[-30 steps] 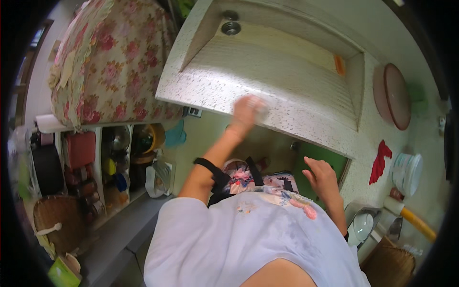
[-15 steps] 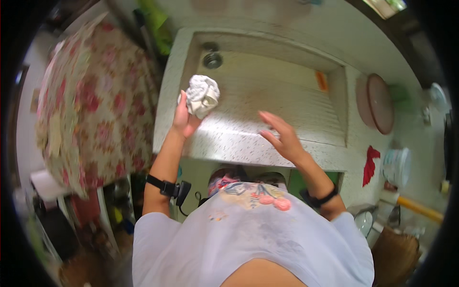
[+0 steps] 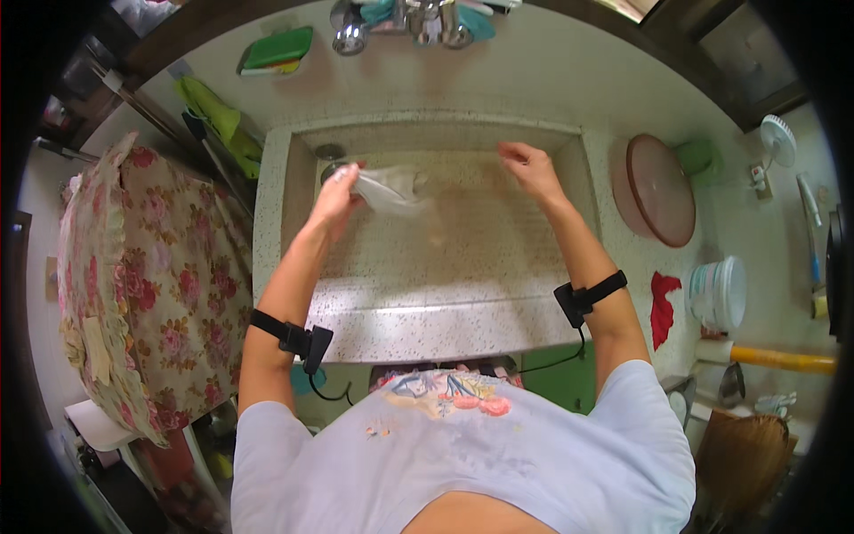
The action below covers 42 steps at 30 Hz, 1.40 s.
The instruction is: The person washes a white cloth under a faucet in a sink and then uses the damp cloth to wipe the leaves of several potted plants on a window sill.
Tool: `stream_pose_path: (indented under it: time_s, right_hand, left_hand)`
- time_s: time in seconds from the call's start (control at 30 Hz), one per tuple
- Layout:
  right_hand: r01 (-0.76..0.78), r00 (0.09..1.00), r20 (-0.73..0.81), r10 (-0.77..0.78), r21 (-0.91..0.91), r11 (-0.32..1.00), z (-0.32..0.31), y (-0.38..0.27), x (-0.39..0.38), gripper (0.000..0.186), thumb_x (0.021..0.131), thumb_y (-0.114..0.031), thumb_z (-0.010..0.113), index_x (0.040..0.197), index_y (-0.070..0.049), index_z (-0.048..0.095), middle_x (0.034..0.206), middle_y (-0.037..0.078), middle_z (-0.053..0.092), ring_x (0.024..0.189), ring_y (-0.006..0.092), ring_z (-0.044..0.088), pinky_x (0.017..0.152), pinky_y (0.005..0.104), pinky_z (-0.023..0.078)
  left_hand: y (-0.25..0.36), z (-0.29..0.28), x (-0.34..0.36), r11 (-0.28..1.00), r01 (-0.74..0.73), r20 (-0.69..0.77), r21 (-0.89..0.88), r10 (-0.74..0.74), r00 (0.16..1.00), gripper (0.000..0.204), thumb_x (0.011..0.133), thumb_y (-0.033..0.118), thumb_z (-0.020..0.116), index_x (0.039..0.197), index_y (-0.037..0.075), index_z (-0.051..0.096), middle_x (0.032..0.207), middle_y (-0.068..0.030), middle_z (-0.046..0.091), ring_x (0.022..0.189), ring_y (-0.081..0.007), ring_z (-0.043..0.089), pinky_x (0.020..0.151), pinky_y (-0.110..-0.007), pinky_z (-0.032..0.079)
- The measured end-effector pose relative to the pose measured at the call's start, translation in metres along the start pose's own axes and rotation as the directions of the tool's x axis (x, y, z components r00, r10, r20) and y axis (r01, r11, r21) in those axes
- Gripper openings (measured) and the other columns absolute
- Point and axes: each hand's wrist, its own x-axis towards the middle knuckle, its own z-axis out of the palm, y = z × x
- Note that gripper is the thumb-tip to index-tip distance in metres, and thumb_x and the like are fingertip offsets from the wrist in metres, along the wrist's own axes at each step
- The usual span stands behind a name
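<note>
My left hand [image 3: 336, 203] is closed on one end of a crumpled white-grey cloth [image 3: 384, 192]. The cloth stretches out to the right over the sink [image 3: 427, 323], smeared by motion. My right hand [image 3: 532, 174] hovers over the basin's far right part, apart from the cloth. Its fingers are curled in and I see nothing in them. The basin is pale speckled stone, with a round metal drain [image 3: 331, 169] at its far left corner, partly behind my left hand.
Metal taps [image 3: 427, 25] are on the wall behind the sink. A green soap tray [image 3: 277, 50] sits left of them. A flower-patterned cover [image 3: 160, 276] stands on the left. To the right are a pink basin [image 3: 658, 191], a red cloth [image 3: 663, 309] and a white bucket [image 3: 719, 294].
The balled cloth is now drawn out sideways from my left hand. My right hand has moved farther over the sink, its fingers curling in. The view has shifted, bringing the taps into sight.
</note>
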Motion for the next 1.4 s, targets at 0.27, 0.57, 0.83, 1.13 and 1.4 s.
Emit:
stream_pose_path:
  time_s: [0.27,0.57,0.83,1.13,1.4]
  right_hand:
    - [-0.363,0.904,0.427,-0.034,0.805,0.469,-0.007,-0.088,0.144,0.059,0.097,-0.051,0.037,0.128,-0.001,0.045,0.112,0.013,0.060,0.101,0.0220,0.058,0.080,0.0333,0.050]
    - [-0.176,0.969,0.233,-0.081,0.883,0.435,0.013,-0.126,0.169,0.045,0.095,-0.047,0.040,0.096,-0.005,0.055,0.077,0.007,0.061,0.060,0.0154,0.055,0.053,0.0289,0.047]
    - [-0.171,0.985,0.139,0.100,0.775,0.608,0.009,-0.139,0.166,0.046,0.093,-0.043,0.041,0.092,0.000,0.056,0.072,0.012,0.063,0.052,0.0187,0.055,0.047,0.0374,0.052]
    - [-0.146,0.982,0.189,0.019,0.689,0.710,0.025,-0.102,0.120,0.063,0.090,-0.059,0.043,0.108,0.000,0.054,0.098,0.014,0.063,0.073,0.0239,0.060,0.069,0.0389,0.051]
    - [0.033,0.926,0.376,-0.041,0.027,0.999,0.112,0.007,0.058,0.045,0.086,-0.028,0.061,0.119,0.001,0.052,0.105,0.014,0.062,0.089,0.0235,0.061,0.078,0.0365,0.048]
  left_hand:
    - [-0.006,0.067,0.021,0.986,0.120,-0.046,0.115,-0.116,0.992,0.047,0.096,0.020,0.043,0.141,0.008,0.037,0.145,-0.0104,0.035,0.128,-0.0246,0.040,0.102,-0.041,0.035]
    - [0.025,0.097,0.052,0.991,0.127,-0.057,0.028,-0.125,0.990,0.046,0.096,0.021,0.046,0.140,0.008,0.039,0.143,-0.0112,0.037,0.127,-0.0238,0.038,0.104,-0.036,0.029]
    - [0.029,0.132,0.080,0.992,0.110,0.023,0.056,-0.111,0.994,0.043,0.095,0.021,0.048,0.136,0.008,0.043,0.136,-0.0116,0.043,0.119,-0.0240,0.043,0.099,-0.035,0.035]
    - [0.032,0.133,0.075,0.928,0.158,0.025,-0.337,-0.159,0.987,0.037,0.096,0.022,0.049,0.129,0.007,0.048,0.131,-0.0109,0.047,0.117,-0.0222,0.046,0.098,-0.038,0.039]
    - [0.001,0.095,0.063,0.936,0.080,0.013,0.344,-0.090,0.996,0.039,0.089,0.028,0.061,0.119,0.004,0.056,0.106,-0.0096,0.060,0.094,-0.0190,0.057,0.082,-0.035,0.048]
